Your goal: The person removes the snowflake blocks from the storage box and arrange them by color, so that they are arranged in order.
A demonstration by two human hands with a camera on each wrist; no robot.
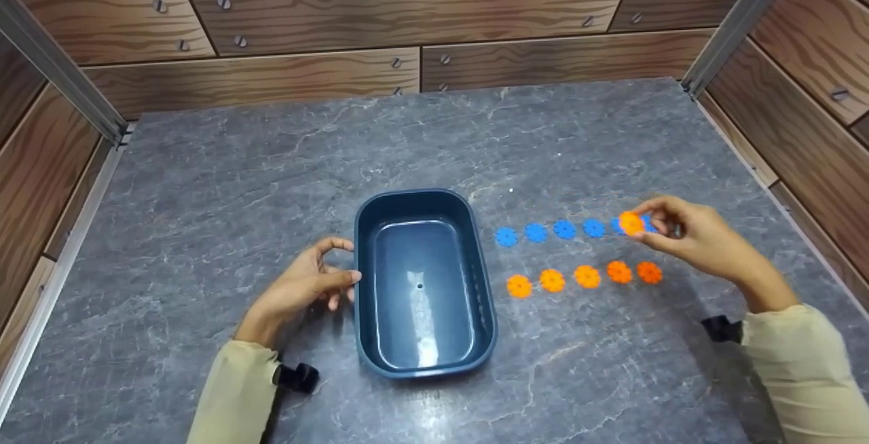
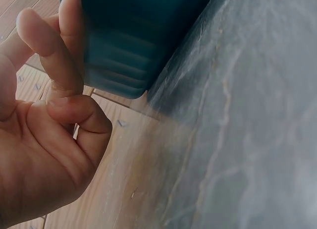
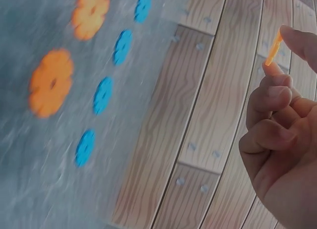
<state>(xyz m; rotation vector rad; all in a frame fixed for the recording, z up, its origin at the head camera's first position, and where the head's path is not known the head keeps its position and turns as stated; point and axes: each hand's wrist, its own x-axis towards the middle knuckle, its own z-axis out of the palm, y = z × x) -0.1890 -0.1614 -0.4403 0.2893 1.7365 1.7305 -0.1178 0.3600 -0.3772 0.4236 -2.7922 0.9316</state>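
Note:
In the head view my right hand [image 1: 686, 233] pinches an orange flower-shaped disc [image 1: 631, 223] between thumb and finger. It hovers over the right end of a row of blue flower-shaped discs [image 1: 564, 229], partly hiding the last ones. The right wrist view shows the held disc [image 3: 274, 48] edge-on, the other fingers curled. My left hand [image 1: 305, 281] holds the left side of a dark blue rectangular tub [image 1: 426, 322], thumb at its rim. The tub's inside shows no discs. In the left wrist view, bent fingers lie beside the tub's outer wall [image 2: 119, 50].
Several orange discs [image 1: 587, 276] lie in a row nearer me than the blue row, right of the tub. All rest on a grey marbled tabletop [image 1: 271, 165]. Wood-patterned walls [image 1: 407, 13] enclose its back and sides.

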